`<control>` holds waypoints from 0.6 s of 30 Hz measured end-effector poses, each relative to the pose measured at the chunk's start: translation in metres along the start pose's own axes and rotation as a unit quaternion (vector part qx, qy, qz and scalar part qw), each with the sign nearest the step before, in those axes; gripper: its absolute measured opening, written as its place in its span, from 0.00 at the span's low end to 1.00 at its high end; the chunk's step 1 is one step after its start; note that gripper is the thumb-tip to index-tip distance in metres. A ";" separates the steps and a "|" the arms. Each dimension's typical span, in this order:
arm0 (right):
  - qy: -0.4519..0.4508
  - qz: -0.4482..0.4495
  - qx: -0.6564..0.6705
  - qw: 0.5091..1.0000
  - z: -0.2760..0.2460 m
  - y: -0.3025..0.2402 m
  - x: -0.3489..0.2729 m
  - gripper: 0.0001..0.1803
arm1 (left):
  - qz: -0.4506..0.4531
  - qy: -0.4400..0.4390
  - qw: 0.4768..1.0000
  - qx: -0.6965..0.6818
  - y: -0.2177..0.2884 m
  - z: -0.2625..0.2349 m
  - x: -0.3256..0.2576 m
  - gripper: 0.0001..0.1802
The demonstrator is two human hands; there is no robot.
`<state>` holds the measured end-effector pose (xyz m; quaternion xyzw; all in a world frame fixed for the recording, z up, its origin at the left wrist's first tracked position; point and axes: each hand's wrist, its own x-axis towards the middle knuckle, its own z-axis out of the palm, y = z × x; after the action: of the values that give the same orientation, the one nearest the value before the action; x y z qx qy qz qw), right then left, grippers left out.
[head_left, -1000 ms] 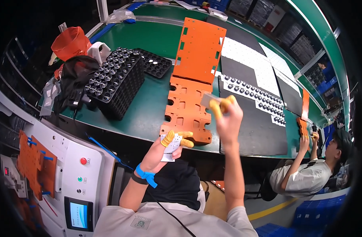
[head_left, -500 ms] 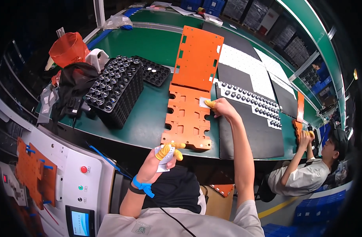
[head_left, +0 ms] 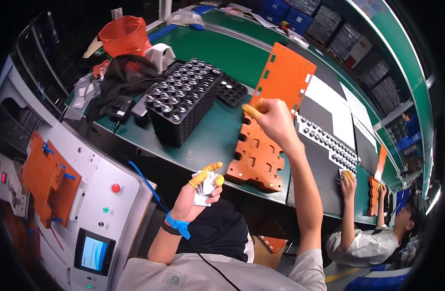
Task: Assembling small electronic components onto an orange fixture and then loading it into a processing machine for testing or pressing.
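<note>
My left hand (head_left: 199,194), with yellow finger cots and a blue wrist strap, holds a small stack of thin silver plates (head_left: 205,187) near the table's front edge. My right hand (head_left: 272,119) reaches forward over the orange slotted plate (head_left: 259,150) lying on the green table (head_left: 210,53); its fingers are curled, and whether they pinch anything I cannot tell. A second orange plate (head_left: 284,80) leans up just behind that hand.
A black tray of round cells (head_left: 182,99) stands left of the orange plates, with a black bag (head_left: 123,80) and an orange bag (head_left: 123,34) beyond. A dark mat with metal parts (head_left: 324,140) lies right. Another person (head_left: 368,237) works at right. A control panel (head_left: 94,208) sits lower left.
My right hand has moved left and forward, from the dark mat to above the flat orange plate. My left hand stays near the front edge with its plates.
</note>
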<state>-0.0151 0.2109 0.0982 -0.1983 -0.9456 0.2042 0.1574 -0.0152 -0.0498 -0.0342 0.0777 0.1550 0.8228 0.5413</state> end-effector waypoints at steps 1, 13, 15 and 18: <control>0.011 -0.028 0.093 0.995 0.010 -0.017 0.007 0.16 | 0.008 0.003 1.000 0.001 0.002 -0.002 -0.004 0.25; 0.110 -0.098 -0.028 0.989 0.056 -0.036 0.108 0.14 | -0.035 0.044 0.976 0.213 0.009 -0.012 -0.032 0.22; 0.154 -0.112 0.023 0.981 0.063 -0.032 0.105 0.13 | -0.015 0.052 0.982 0.183 0.006 -0.008 -0.027 0.21; 0.188 -0.124 0.052 0.973 0.063 -0.028 0.097 0.13 | -0.006 0.058 0.991 0.123 0.007 0.001 -0.016 0.17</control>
<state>-0.1326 0.2093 0.0773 -0.1054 -0.9045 0.1915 0.3662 -0.0144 -0.0665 -0.0304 0.0944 0.2865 0.7975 0.5225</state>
